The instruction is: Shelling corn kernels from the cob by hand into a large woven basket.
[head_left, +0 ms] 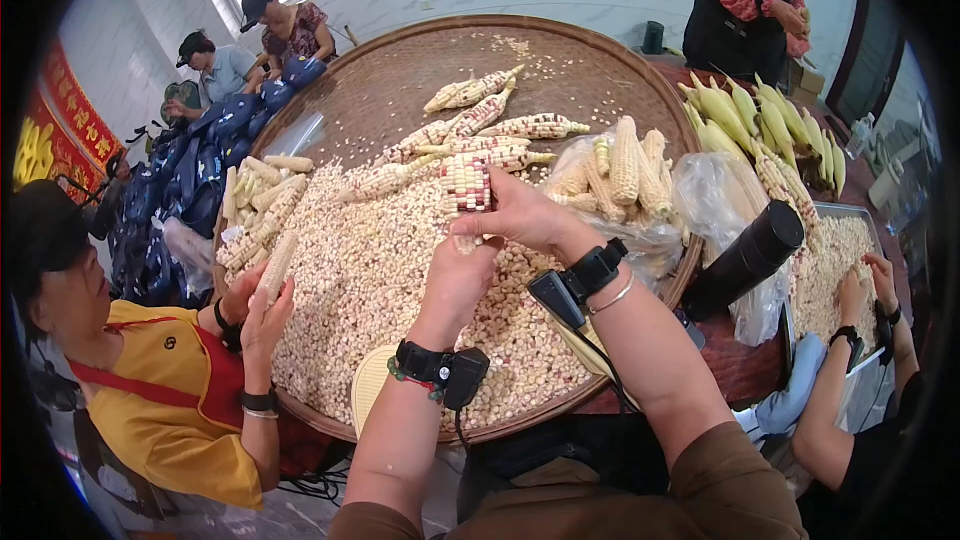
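An ear of corn with pale and dark red kernels stands nearly upright over the middle of the heap. My right hand is wrapped round it from the right, thumb lying across its lower part. Just below, my left hand is closed about the ear's lower end; that end is mostly hidden by my fingers. Beneath both hands spreads a thick heap of loose kernels. Several speckled ears of corn lie just beyond, on the large round woven tray.
Stripped cobs lie at the tray's left, more cobs at its right. A black bottle stands by the right rim, near plastic bags and husked corn. A person in yellow holds a cob at left; others work around.
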